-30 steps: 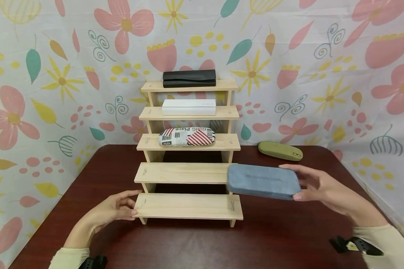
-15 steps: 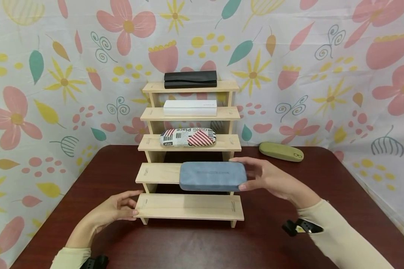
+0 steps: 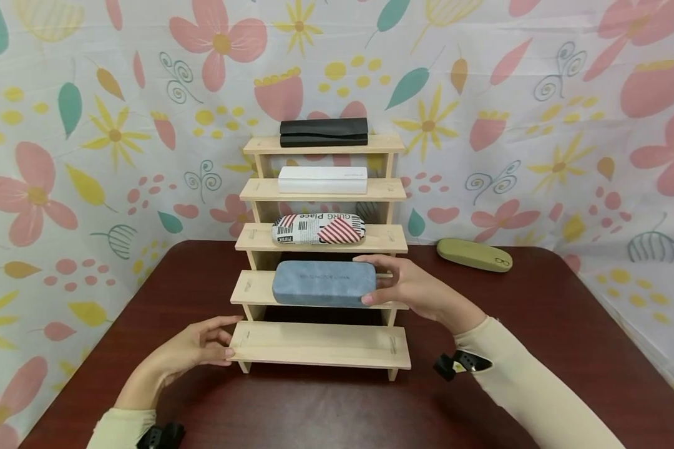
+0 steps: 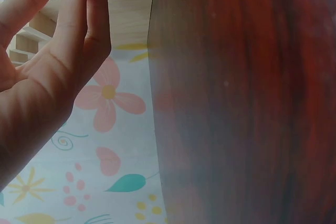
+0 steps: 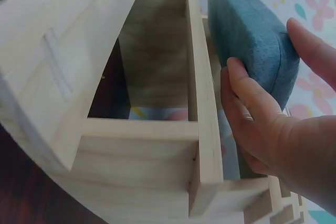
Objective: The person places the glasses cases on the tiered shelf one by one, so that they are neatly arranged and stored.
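Note:
A blue glasses case (image 3: pixel 322 282) lies at the fourth step from the top of a light wooden stepped rack (image 3: pixel 321 343). My right hand (image 3: pixel 421 288) pinches the case's right end between thumb and fingers. The right wrist view shows the same case (image 5: pixel 251 32) near the step; whether it bears on the wood, I cannot tell. At the rack's lower left, my left hand (image 3: pixel 193 348) grips the end of the bottom step, thumb at its front corner and index finger at its back corner. Partly cropped, the left hand (image 4: pixel 52 61) shows in the left wrist view.
Higher steps carry a black case (image 3: pixel 323 133), a white box (image 3: pixel 322 179) and a newsprint-patterned case (image 3: pixel 319 229). A green glasses case (image 3: pixel 474 254) lies at the back right of the dark red table (image 3: pixel 292 411). Behind hangs a flowered cloth (image 3: pixel 118 187).
My right hand has carried the blue glasses case leftward from beside the rack to the fourth step. My left hand has kept its place on the bottom step.

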`<action>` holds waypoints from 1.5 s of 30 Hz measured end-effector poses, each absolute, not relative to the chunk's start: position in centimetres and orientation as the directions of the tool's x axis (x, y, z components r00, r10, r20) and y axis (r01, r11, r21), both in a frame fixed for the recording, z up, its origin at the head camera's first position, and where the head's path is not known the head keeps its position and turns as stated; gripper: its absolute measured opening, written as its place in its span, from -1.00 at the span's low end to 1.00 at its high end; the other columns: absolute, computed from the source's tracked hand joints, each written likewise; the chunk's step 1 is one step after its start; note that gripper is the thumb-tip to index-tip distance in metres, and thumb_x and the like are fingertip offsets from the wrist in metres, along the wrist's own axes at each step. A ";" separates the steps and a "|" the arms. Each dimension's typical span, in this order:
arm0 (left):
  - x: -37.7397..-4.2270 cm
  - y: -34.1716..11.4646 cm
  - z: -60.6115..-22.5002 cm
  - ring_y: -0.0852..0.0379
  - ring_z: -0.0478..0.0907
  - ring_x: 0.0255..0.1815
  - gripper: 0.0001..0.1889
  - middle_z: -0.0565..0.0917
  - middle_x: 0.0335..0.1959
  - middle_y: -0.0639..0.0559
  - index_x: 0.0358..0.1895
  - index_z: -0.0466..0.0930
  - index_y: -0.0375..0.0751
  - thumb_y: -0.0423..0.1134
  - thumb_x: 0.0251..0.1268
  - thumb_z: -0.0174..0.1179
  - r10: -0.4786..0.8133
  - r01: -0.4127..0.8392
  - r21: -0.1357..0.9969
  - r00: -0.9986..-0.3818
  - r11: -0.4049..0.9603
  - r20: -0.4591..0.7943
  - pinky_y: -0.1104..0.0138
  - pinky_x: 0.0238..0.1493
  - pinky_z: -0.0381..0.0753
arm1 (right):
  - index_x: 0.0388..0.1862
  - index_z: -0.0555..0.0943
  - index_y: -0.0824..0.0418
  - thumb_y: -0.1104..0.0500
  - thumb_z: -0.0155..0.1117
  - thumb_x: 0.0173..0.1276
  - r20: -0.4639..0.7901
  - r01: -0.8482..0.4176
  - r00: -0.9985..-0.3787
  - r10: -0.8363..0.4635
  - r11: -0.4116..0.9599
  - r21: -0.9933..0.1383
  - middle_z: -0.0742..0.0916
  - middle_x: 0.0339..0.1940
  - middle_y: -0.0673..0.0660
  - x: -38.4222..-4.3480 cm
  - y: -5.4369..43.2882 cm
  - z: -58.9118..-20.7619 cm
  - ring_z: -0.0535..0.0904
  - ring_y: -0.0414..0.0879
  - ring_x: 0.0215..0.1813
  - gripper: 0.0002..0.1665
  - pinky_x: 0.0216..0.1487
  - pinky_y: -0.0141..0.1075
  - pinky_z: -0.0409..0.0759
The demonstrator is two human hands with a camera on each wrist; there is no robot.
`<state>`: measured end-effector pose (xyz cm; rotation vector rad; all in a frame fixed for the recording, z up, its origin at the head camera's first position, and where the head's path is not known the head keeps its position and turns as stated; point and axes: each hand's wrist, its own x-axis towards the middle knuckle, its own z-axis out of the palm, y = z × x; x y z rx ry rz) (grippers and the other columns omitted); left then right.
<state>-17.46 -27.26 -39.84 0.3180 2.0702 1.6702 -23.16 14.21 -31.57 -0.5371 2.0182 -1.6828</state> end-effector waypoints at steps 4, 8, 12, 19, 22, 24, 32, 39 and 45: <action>-17.7 -27.0 -39.9 0.02 0.59 -0.19 -0.22 0.50 -0.18 -0.19 0.43 0.03 -0.52 -0.39 0.23 0.28 0.455 -0.105 0.968 -0.867 0.229 -0.202 0.16 -0.11 0.67 | 0.43 0.31 0.09 0.27 0.48 0.13 -0.099 -0.014 -0.824 -0.558 0.196 -0.981 0.29 0.41 0.19 -23.6 13.4 -31.5 0.33 0.20 0.34 -0.10 0.06 -0.12 0.59; -17.7 -26.9 -39.9 0.02 0.59 -0.19 -0.21 0.51 -0.18 -0.19 0.43 0.02 -0.52 -0.41 0.23 0.27 0.457 -0.109 0.970 -0.867 0.216 -0.199 0.17 -0.12 0.67 | 0.43 0.32 0.08 0.29 0.47 0.14 -0.105 -0.012 -0.826 -0.554 0.204 -0.979 0.30 0.39 0.19 -23.8 12.7 -31.6 0.44 0.12 0.23 -0.12 0.01 -0.15 0.61; -17.7 -26.9 -39.9 0.01 0.59 -0.19 -0.20 0.52 -0.18 -0.19 0.43 0.02 -0.52 -0.39 0.22 0.29 0.456 -0.108 0.969 -0.867 0.220 -0.200 0.17 -0.12 0.67 | 0.42 0.32 0.07 0.30 0.45 0.16 -0.108 -0.008 -0.825 -0.555 0.203 -0.979 0.30 0.38 0.18 -23.9 12.1 -31.5 0.53 0.03 0.04 -0.14 -0.04 -0.17 0.62; -17.7 -27.0 -39.9 0.02 0.60 -0.21 -0.20 0.51 -0.19 -0.18 0.43 0.03 -0.52 -0.38 0.21 0.29 0.455 -0.107 0.966 -0.866 0.234 -0.206 0.17 -0.13 0.68 | 0.43 0.30 0.11 0.32 0.44 0.16 -0.107 0.002 -0.819 -0.563 0.185 -0.983 0.43 0.22 0.22 -23.8 11.7 -31.7 0.55 -0.03 -0.04 -0.14 -0.05 -0.19 0.63; -17.7 -27.0 -39.9 0.02 0.60 -0.20 -0.20 0.51 -0.19 -0.18 0.43 0.02 -0.52 -0.38 0.22 0.29 0.457 -0.107 0.968 -0.866 0.229 -0.204 0.16 -0.12 0.67 | 0.43 0.30 0.10 0.28 0.47 0.15 -0.113 -0.005 -0.823 -0.556 0.207 -0.978 0.40 0.29 0.21 -23.9 11.8 -31.7 0.57 -0.01 -0.03 -0.12 -0.04 -0.18 0.62; -17.7 -27.0 -39.8 0.02 0.59 -0.20 -0.20 0.51 -0.18 -0.19 0.43 0.01 -0.52 -0.39 0.23 0.28 0.460 -0.104 0.969 -0.865 0.224 -0.199 0.15 -0.12 0.68 | 0.42 0.32 0.08 0.24 0.49 0.12 -0.116 -0.016 -0.835 -0.537 0.235 -0.972 0.36 0.36 0.18 -23.9 11.8 -31.7 0.59 0.01 0.00 -0.11 -0.03 -0.17 0.62; -17.6 -27.2 -39.9 0.02 0.60 -0.21 -0.20 0.51 -0.18 -0.18 0.42 0.04 -0.52 -0.37 0.22 0.30 0.445 -0.107 0.963 -0.870 0.247 -0.211 0.14 -0.12 0.67 | 0.39 0.37 0.12 0.13 0.55 0.07 -0.107 -0.093 -0.883 -0.458 0.393 -0.915 0.42 0.35 0.17 -24.2 12.0 -31.7 0.52 0.05 0.12 -0.10 0.00 -0.15 0.58; -17.5 -27.3 -39.9 0.01 0.60 -0.20 -0.20 0.50 -0.18 -0.18 0.42 0.04 -0.52 -0.37 0.21 0.30 0.442 -0.114 0.965 -0.872 0.235 -0.211 0.16 -0.13 0.68 | 0.41 0.36 0.15 0.13 0.53 0.09 -0.108 -0.110 -0.886 -0.452 0.430 -0.896 0.49 0.26 0.16 -24.2 12.0 -32.1 0.46 0.05 0.07 -0.10 -0.08 -0.22 0.52; -17.6 -27.3 -40.0 0.02 0.60 -0.20 -0.21 0.50 -0.18 -0.18 0.42 0.04 -0.52 -0.38 0.22 0.29 0.449 -0.105 0.968 -0.871 0.230 -0.201 0.17 -0.12 0.68 | 0.42 0.34 0.14 0.12 0.52 0.12 -0.102 -0.118 -0.883 -0.457 0.428 -0.896 0.50 0.22 0.17 -24.2 12.2 -32.2 0.45 0.05 0.06 -0.10 -0.10 -0.22 0.52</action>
